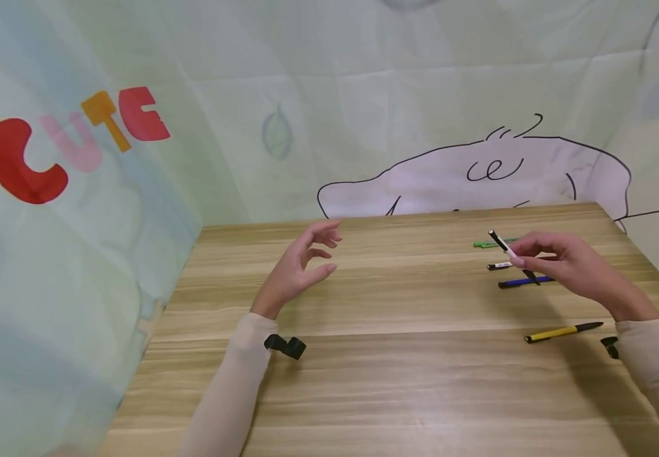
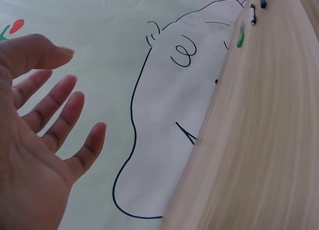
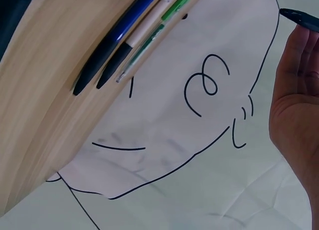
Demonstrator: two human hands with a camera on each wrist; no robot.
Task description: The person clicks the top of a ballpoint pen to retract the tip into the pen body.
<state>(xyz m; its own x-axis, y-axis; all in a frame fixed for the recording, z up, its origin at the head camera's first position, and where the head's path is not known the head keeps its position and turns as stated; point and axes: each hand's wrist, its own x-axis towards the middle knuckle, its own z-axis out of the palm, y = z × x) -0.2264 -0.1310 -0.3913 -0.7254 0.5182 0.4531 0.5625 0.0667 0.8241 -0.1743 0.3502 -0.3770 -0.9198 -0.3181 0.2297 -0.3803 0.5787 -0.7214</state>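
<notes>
My right hand pinches a white pen with black ends between thumb and fingers, held tilted above the table. In the right wrist view the pen's dark tip sticks out past the hand. Under and behind that hand lie a green pen, another white and black pen and a blue pen, side by side. A yellow pen with black ends rests nearer to me. Over the table's left part, my left hand hovers with loosely bent fingers and nothing in them.
The wooden table meets a pale printed cloth at its back and left sides. Black wrist mounts sit on both sleeves.
</notes>
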